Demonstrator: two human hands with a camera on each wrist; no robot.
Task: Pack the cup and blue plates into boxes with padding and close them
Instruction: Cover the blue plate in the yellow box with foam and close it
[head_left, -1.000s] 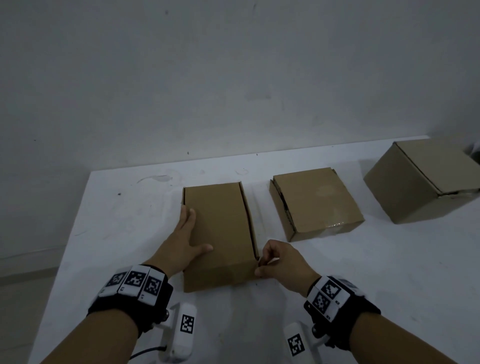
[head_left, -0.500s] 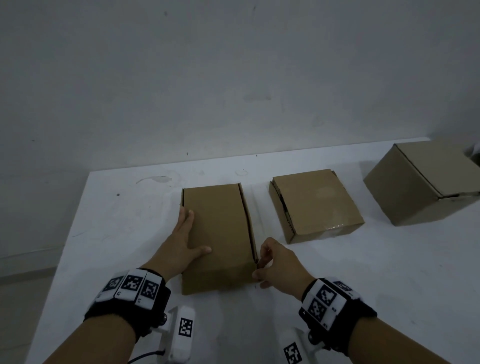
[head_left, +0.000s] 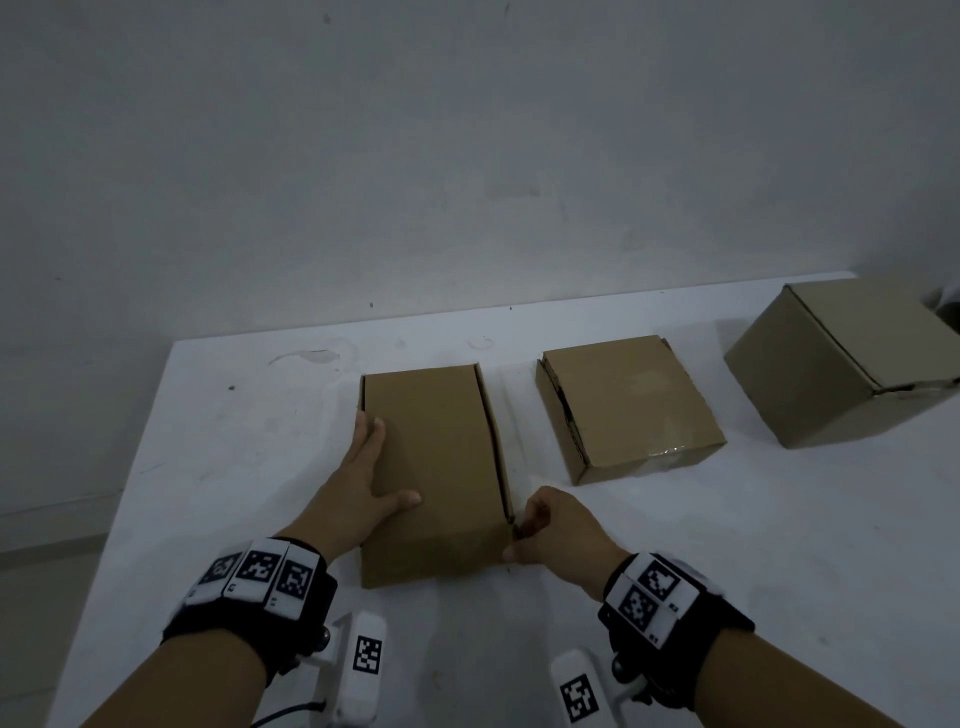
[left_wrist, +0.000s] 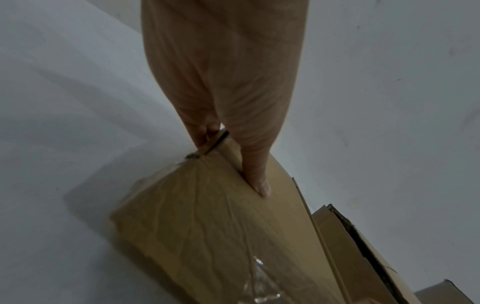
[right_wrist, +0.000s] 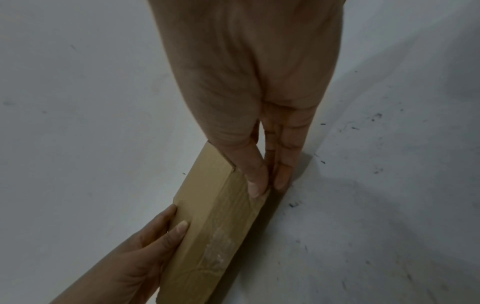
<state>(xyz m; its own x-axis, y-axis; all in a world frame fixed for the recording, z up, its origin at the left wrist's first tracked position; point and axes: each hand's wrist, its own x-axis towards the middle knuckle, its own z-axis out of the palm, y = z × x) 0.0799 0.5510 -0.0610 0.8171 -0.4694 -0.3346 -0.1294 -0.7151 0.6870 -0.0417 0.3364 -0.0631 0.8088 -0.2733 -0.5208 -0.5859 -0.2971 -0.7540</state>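
- Three brown cardboard boxes stand on a white tabletop (head_left: 218, 467) against a pale wall; all three lids look down.
- The near box (head_left: 434, 467), long and flat, lies directly in front of the person. Its lid is folded over, with a thin dark seam showing along the right edge.
- The left hand (head_left: 363, 478) rests flat on the left part of that lid, fingers straight and thumb spread, holding it down.
- The right hand (head_left: 550, 530) is curled at the near right corner of the box, thumb and fingertips (right_wrist: 255, 185) pinching the edge of the lid flap there, judged to be tucking it in.
- The middle box (head_left: 631, 405) sits just to the right, apart from the near one, lid shut, with a ragged dark gap down its left side.
- The far box (head_left: 852, 358), taller, stands well apart at the right edge, also closed.
- No cup, blue plates or padding can be seen anywhere; presumably they are already inside, though the pictures cannot confirm it.
- Judged progress: nearly finished. What seems left is seating this last flap fully.
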